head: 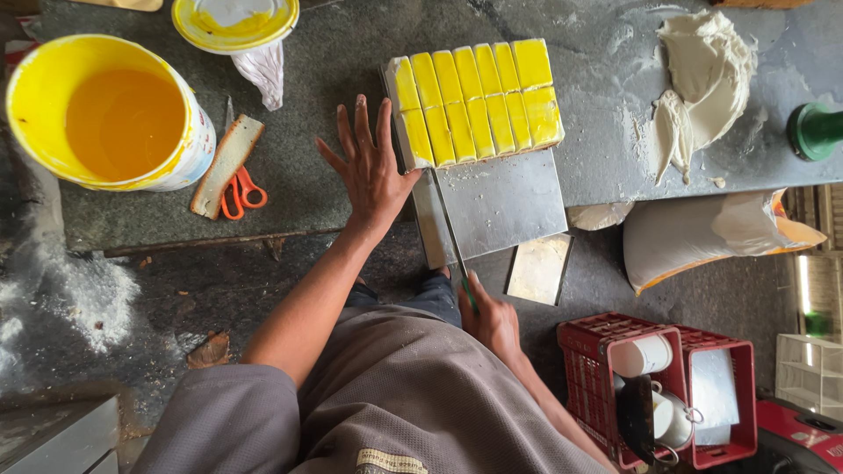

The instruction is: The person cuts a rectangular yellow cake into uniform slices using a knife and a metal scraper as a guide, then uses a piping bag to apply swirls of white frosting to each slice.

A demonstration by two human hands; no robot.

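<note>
The yellow-topped slab (479, 101), scored into strips, is lying on a metal tray (500, 202) at the near edge of the stone counter (307, 175). The left hand (373, 171) is resting flat, fingers spread and released, just beside the slab's left side. The right hand (492, 320) is gripping a knife (452, 233) whose blade is reaching toward the slab. A yellow bucket (105, 114) is standing at the counter's left end, dough (702, 79) toward the right.

The left hand (371, 167) lies flat, palm down, fingers (351, 127) spread and straight, its bare forearm stretched forward from the body. The right hand (492, 320) sits low near the waist, fingers curled tight in a fist-like grip, wrist bent inward.
</note>
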